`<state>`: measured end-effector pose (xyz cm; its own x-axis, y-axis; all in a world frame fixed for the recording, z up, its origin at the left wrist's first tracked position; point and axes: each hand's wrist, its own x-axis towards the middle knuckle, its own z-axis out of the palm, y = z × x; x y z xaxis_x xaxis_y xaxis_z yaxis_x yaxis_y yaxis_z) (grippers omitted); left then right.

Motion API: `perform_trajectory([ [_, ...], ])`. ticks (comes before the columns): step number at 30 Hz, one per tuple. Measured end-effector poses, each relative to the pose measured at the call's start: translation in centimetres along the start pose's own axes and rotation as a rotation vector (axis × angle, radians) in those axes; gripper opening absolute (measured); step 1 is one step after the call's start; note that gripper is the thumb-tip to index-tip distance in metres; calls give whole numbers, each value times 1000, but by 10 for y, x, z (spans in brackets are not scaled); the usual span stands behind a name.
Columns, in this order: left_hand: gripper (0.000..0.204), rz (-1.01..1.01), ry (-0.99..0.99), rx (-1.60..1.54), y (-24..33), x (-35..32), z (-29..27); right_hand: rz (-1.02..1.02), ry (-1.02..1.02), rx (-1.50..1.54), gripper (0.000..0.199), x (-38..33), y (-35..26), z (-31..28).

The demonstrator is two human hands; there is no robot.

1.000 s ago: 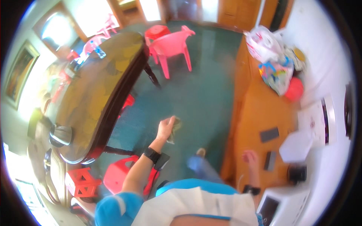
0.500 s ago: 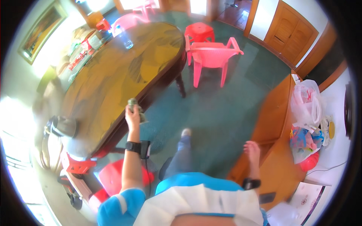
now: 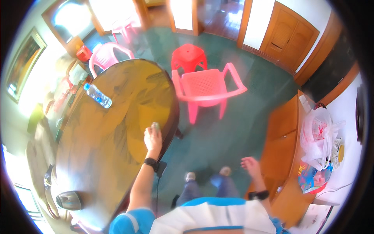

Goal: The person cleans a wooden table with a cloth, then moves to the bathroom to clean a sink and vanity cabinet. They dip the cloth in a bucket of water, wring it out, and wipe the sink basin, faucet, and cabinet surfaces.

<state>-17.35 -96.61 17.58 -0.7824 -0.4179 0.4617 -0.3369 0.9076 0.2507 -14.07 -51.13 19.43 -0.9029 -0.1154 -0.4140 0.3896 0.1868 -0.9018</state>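
My left hand (image 3: 153,141) reaches out over the near right edge of the dark oval table (image 3: 117,128). Its fingers are wrapped round a small greyish-green object (image 3: 156,126), mostly hidden by the hand, so I cannot make out its kind. Farther left on the tabletop, a clear plastic bottle (image 3: 99,96) with a blue cap is the closest other item. My right hand (image 3: 251,165) hangs at my right side near the wooden cabinet, fingers loosely curled but apart, with nothing visible in it. Both wrists wear black bands.
A pink plastic armchair (image 3: 205,86) and a red stool (image 3: 189,57) stand beyond the table's right end. Another pink chair (image 3: 105,57) is at its far side. A metal kettle (image 3: 69,200) sits at the near left. Plastic bags (image 3: 318,134) lie on the wooden cabinet (image 3: 278,148).
I have stepped forward, so the table, chairs and bottle appear closer. My left hand, still round the small object, is now over the tabletop's right part. The right hand stays low at my side.
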Motion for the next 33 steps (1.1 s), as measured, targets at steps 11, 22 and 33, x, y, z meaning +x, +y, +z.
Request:
perform_trajectory([
  [11,30,-283,-114,-624,216,173,72,-91,171,58,16,170,-18,-190],
  [22,30,-548,-136,-570,326,235,214,-269,-9,-2,16,447,-179,-336],
  [33,27,-738,-24,-743,460,380,369,54,-117,-330,15,777,-195,-465],
])
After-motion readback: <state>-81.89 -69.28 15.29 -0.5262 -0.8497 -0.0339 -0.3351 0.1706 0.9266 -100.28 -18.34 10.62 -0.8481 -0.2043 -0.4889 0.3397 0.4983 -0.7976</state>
